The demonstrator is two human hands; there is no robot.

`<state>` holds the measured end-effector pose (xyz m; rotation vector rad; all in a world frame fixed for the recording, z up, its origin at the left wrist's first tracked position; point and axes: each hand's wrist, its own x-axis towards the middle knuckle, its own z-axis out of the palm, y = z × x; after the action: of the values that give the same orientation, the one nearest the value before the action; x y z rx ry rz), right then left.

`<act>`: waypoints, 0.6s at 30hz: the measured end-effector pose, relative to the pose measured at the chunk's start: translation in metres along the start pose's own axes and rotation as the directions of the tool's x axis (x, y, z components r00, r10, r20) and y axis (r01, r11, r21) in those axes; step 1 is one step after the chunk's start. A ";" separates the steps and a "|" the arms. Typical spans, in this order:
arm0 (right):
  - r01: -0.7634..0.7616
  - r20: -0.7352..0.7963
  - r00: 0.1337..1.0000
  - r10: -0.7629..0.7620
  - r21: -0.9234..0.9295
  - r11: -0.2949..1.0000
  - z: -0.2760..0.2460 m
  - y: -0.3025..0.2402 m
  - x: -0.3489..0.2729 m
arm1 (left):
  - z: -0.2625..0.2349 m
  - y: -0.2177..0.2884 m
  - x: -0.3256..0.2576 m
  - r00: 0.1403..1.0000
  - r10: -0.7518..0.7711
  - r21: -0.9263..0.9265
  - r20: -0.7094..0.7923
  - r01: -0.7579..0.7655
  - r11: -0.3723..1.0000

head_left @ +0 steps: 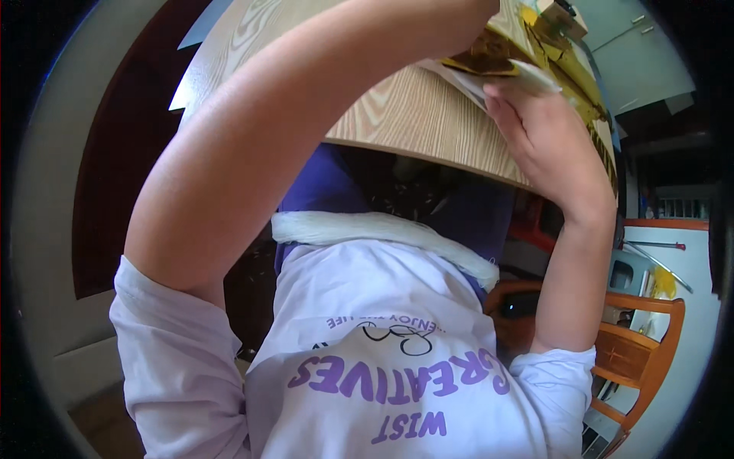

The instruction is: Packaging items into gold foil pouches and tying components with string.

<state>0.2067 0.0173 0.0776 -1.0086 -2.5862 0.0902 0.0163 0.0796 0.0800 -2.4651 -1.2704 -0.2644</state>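
- gold foil sheet, pale-edged: over the bench, right side, between the hands.
- right hand: grip apparently closed on its near edge; fingertips hidden.
- left hand: cut off at far limit of view; grip cannot be told.
- risk: uneven pull may crease thin foil; a brushing wrist may shift gold wrapping at right.
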 end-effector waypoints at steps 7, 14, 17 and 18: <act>-0.029 0.044 0.999 0.032 -0.063 0.998 0.009 -0.004 0.016 | -0.001 -0.001 0.001 0.999 0.014 -0.112 -0.049 -0.020 0.994; -0.128 0.083 0.984 0.156 -0.275 0.953 0.065 0.016 0.040 | 0.008 0.000 0.000 0.998 -0.036 -0.289 -0.059 0.018 0.957; -0.197 0.254 0.937 0.241 -0.187 0.962 0.053 0.002 0.043 | -0.002 0.006 -0.012 0.979 -0.167 -0.329 -0.114 0.121 0.937; -0.207 0.267 0.929 0.256 -0.199 0.958 0.050 0.002 0.044 | -0.001 0.006 -0.008 0.972 -0.210 -0.331 -0.108 0.164 0.929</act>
<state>0.1606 0.0512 0.0444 -1.4624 -2.7582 0.0875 0.0161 0.0701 0.0769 -2.5277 -1.5029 -0.7374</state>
